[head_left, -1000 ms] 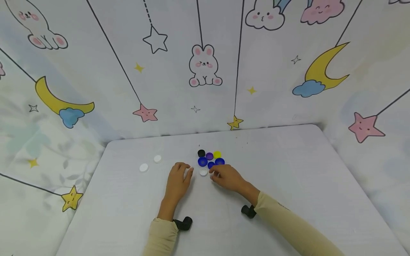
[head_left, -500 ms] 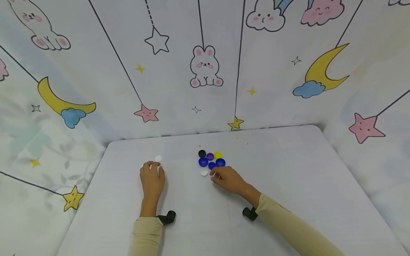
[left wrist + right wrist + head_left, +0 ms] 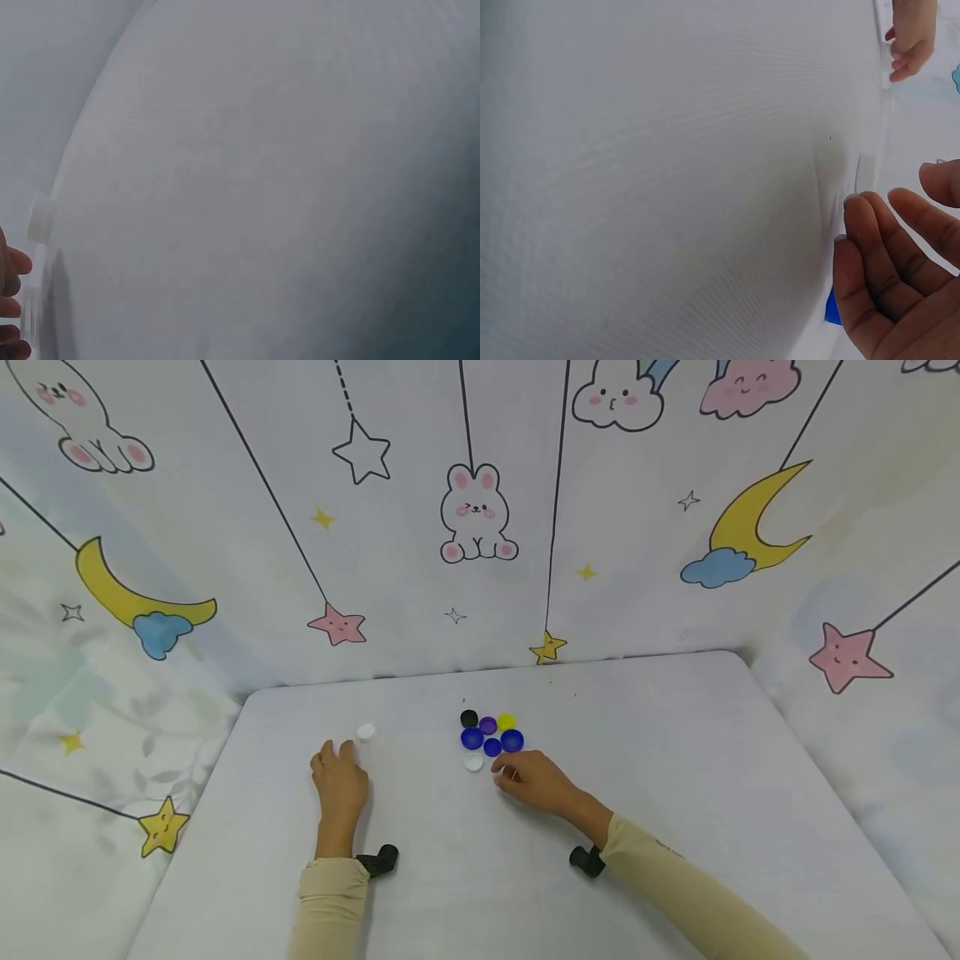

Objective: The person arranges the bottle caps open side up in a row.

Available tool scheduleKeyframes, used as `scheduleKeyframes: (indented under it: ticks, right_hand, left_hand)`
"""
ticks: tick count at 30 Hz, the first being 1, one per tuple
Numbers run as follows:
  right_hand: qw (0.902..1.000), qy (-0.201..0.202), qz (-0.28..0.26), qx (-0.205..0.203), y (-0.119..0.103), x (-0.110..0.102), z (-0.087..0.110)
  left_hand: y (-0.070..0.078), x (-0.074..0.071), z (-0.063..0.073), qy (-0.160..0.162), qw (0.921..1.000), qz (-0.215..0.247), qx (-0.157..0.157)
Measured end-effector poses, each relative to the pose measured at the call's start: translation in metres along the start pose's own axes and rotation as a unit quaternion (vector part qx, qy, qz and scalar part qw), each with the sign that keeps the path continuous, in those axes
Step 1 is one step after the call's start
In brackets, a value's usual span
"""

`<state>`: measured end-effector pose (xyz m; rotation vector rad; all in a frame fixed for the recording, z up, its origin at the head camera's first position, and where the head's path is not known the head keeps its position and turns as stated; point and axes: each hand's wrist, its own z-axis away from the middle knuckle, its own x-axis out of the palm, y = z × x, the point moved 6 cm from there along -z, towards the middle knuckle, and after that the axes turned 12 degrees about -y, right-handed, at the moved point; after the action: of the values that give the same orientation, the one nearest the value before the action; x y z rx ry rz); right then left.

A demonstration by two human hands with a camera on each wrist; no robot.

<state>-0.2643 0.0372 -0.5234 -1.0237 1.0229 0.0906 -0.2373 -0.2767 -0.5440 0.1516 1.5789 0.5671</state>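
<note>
In the head view, my left hand (image 3: 340, 781) reaches to the left side of the table, fingers over the spot where a white bottle cap lay. In the left wrist view, a pale, translucent rim (image 3: 30, 319) shows beside its fingertips; whether they pinch it is unclear. Another white bottle cap (image 3: 365, 732) lies just beyond that hand. My right hand (image 3: 538, 781) rests loosely curled, holding nothing, right of a white cap (image 3: 474, 762). Behind that cap sit blue caps (image 3: 472, 738), a black cap (image 3: 468, 718), a purple cap (image 3: 487, 725) and a yellow cap (image 3: 506, 722), grouped closely.
A white-covered table (image 3: 660, 735) spreads under both hands. Behind it hangs a printed cloth (image 3: 630, 527) with stars, moons and rabbits. Black wrist cameras (image 3: 381, 860) are strapped to both forearms.
My left hand has moved from beside the cap group to the left, over the farther-left white cap, which is now hidden in the head view. The right hand has stayed nearly still.
</note>
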Motion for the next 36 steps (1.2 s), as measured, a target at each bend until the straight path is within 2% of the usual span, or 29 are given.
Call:
scheduleKeyframes:
  ticks: [6,13,19,22,27,36]
  right_hand:
    - [0.9999,-0.001,-0.002,-0.010,0.002,0.002,0.000]
    - [0.9999,-0.001,-0.009,-0.012,0.001,0.001,0.002]
    - [0.9999,-0.002,-0.012,-0.009,0.001,0.000,0.004]
    - [0.9999,-0.004,-0.013,-0.007,0.000,0.000,0.003]
    - [0.9999,-0.003,-0.009,-0.004,0.001,0.002,0.001]
    - [0.9999,0.002,-0.009,-0.008,0.001,0.002,0.002]
  left_hand:
    - [-0.005,-0.007,-0.002,0.020,0.9994,-0.020,-0.021]
    - [-0.010,-0.013,-0.011,0.027,0.9986,-0.043,-0.018]
    - [-0.020,-0.010,-0.011,0.006,0.9990,-0.023,-0.038]
    - [-0.022,-0.012,-0.006,0.025,0.9989,-0.022,-0.032]
    - [-0.018,-0.020,0.005,0.063,0.9978,-0.011,-0.015]
    - [0.011,-0.022,0.009,0.060,0.9966,0.050,0.027]
